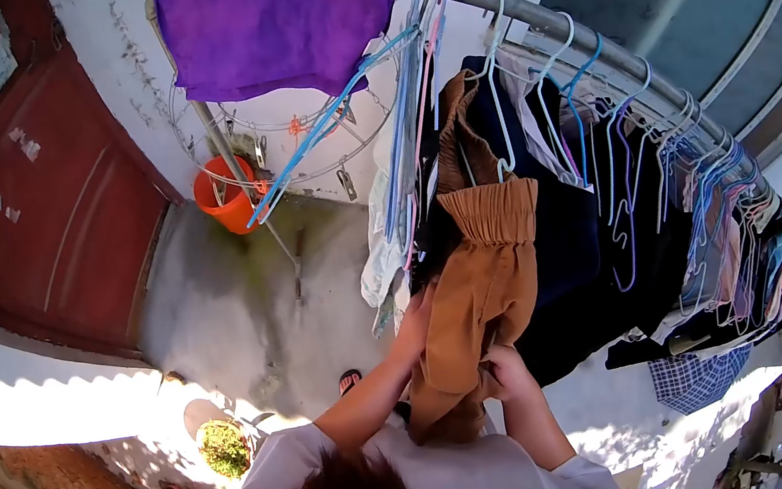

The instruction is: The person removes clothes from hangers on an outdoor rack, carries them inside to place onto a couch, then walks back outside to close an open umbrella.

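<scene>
Brown trousers (480, 297) with a gathered elastic waistband (495, 212) hang in front of me from the clothes rail, their lower part reaching down to my chest. My left hand (415, 324) is against the left side of the trousers, its fingers partly hidden behind the cloth. On the right, my right hand (508, 373) is closed on a fold of the brown fabric, lower down. A white hanger (497, 117) stands at the waistband. Dark garments (556, 230) hang right behind the trousers.
A metal rail (539, 17) crosses above, carrying many hangers and clothes to the right. A purple cloth (283, 28) drapes over its left end. Blue hangers (332, 122) stick out leftward. An orange bucket (224, 197), a potted plant (224, 449) and a checked umbrella (700, 380) are lower down.
</scene>
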### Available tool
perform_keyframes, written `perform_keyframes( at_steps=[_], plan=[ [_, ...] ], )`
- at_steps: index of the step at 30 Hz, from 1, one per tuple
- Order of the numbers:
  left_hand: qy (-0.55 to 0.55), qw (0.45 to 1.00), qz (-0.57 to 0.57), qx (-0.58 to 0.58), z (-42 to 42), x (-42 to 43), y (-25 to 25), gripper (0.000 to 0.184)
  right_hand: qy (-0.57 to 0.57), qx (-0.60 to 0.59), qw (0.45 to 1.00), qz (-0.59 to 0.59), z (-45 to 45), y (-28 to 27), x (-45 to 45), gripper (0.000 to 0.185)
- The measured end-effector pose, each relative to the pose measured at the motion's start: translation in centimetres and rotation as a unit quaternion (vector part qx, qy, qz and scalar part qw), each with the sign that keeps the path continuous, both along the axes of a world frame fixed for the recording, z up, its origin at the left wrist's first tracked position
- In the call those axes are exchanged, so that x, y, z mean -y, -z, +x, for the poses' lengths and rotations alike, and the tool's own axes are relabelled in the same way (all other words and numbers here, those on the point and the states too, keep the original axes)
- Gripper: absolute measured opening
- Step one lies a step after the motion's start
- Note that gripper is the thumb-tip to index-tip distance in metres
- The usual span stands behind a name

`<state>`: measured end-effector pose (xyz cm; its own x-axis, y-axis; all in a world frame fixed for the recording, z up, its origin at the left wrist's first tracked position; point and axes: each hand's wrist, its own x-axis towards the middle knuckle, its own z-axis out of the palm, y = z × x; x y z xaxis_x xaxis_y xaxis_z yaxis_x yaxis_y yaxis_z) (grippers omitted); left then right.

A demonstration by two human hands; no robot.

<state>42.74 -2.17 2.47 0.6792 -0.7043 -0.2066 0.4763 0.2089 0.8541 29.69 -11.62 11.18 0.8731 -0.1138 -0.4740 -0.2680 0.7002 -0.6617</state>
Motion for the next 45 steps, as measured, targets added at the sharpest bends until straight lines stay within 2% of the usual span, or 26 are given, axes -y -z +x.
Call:
perform_keyframes(
  at_steps=[1, 2, 3, 4, 5, 7, 9, 11, 12, 14, 15, 16, 19, 20, 23, 24, 28, 31, 32, 35, 36, 39, 41, 43, 44, 45],
  plan=[
    [-0.027, 0.999, 0.028, 0.027, 0.4, -0.5, -0.5, 0.045, 0.014, 0.033, 0.991, -0.126, 0.2, -2.3, -1.2, 0.049],
    [-0.031, 0.998, 0.009, 0.062, 1.1, -0.8, 0.7, 0.047, -0.107, 0.087, 0.933, -0.333, 0.3, -5.1, -0.8, 0.049],
    [-0.036, 0.995, -0.010, 0.095, 1.8, -1.0, 1.9, 0.049, -0.222, 0.130, 0.815, -0.520, 0.2, -7.8, 0.1, 0.049],
    [-0.006, 0.995, 0.015, 0.096, 2.9, -1.2, 4.5, 0.051, -0.170, 0.134, 0.803, -0.556, 0.3, -10.2, 0.2, 0.050],
    [0.021, 0.983, 0.067, 0.170, 3.4, -1.9, 3.1, 0.050, -0.116, 0.136, 0.788, -0.589, 0.4, -11.9, 0.3, 0.052],
    [0.065, 0.931, 0.168, 0.319, 4.5, -3.5, 0.4, 0.050, 0.060, 0.186, 0.842, -0.503, 0.6, -13.2, 0.9, 0.063],
    [0.136, 0.812, 0.313, 0.473, 5.1, -4.7, -5.6, 0.046, 0.197, 0.205, 0.780, -0.557, 3.5, -15.3, -0.6, 0.077],
    [0.131, 0.775, 0.343, 0.515, 4.6, -4.4, -7.0, 0.039, 0.166, 0.222, 0.713, -0.645, 6.0, -16.1, -1.2, 0.085],
    [0.139, 0.757, 0.368, 0.521, 4.4, -4.3, -7.3, 0.037, 0.143, 0.216, 0.717, -0.647, 7.3, -16.4, -1.8, 0.088],
    [0.139, 0.727, 0.385, 0.551, 4.2, -4.5, -8.6, 0.030, 0.111, 0.209, 0.727, -0.644, 9.5, -16.1, -2.3, 0.079],
    [0.138, 0.730, 0.379, 0.552, 4.5, -4.7, -8.6, 0.028, 0.096, 0.203, 0.740, -0.635, 10.2, -16.2, -2.6, 0.074],
    [0.136, 0.734, 0.373, 0.551, 4.7, -4.8, -8.3, 0.026, 0.133, 0.209, 0.724, -0.644, 10.6, -16.5, -3.0, 0.059],
    [0.089, 0.758, 0.306, 0.570, 5.4, -6.0, -9.2, 0.021, 0.148, 0.158, 0.707, -0.673, 10.1, -16.2, -2.3, 0.050],
    [0.069, 0.765, 0.275, 0.579, 5.3, -6.8, -10.0, 0.021, 0.172, 0.165, 0.723, -0.649, 10.1, -15.3, -1.8, 0.042],
    [0.012, 0.813, 0.174, 0.556, 6.1, -8.1, -14.6, 0.030, 0.091, 0.114, 0.773, -0.618, 9.1, -15.1, 0.0, 0.037],
    [-0.041, 0.806, 0.139, 0.574, 6.4, -7.7, -14.6, 0.025, 0.107, 0.122, 0.776, -0.610, 9.0, -15.1, -0.2, 0.031],
    [-0.065, 0.909, -0.001, 0.412, 7.7, -6.9, -18.7, 0.023, 0.126, 0.135, 0.808, -0.559, 8.8, -14.0, -0.5, 0.026],
    [-0.107, 0.885, -0.021, 0.453, 7.7, -4.3, -21.9, 0.023, 0.095, 0.067, 0.774, -0.622, 8.5, -14.1, -0.7, 0.026],
    [-0.081, 0.899, -0.016, 0.430, 8.0, -3.0, -21.9, 0.033, 0.093, 0.060, 0.753, -0.648, 8.6, -14.3, -1.0, 0.027],
    [-0.015, 0.847, 0.134, 0.514, 8.7, 0.6, -21.3, 0.040, 0.079, 0.075, 0.697, -0.709, 8.5, -13.6, -1.7, 0.033],
    [0.016, 0.838, 0.156, 0.523, 8.8, 1.4, -21.2, 0.036, 0.052, 0.054, 0.676, -0.733, 8.2, -13.5, -2.0, 0.033],
    [-0.041, 0.795, 0.211, 0.567, 8.7, 3.7, -20.0, 0.028, 0.046, 0.059, 0.611, -0.788, 7.3, -12.1, -2.8, 0.028],
    [-0.045, 0.815, 0.200, 0.542, 8.5, 4.1, -19.7, 0.025, 0.025, 0.062, 0.575, -0.815, 6.6, -10.1, -3.2, 0.022],
    [-0.047, 0.837, 0.187, 0.512, 8.2, 3.7, -20.3, 0.025, 0.029, 0.073, 0.602, -0.795, 5.7, -7.7, -3.1, 0.020],
    [-0.012, 0.881, 0.167, 0.443, 8.0, 3.0, -21.3, 0.024, 0.029, 0.065, 0.617, -0.784, 5.2, -6.9, -3.0, 0.020],
    [0.017, 0.894, 0.130, 0.429, 8.7, 3.2, -20.6, 0.029, 0.047, 0.074, 0.624, -0.777, 4.7, -6.1, -2.8, 0.021]
  ],
)
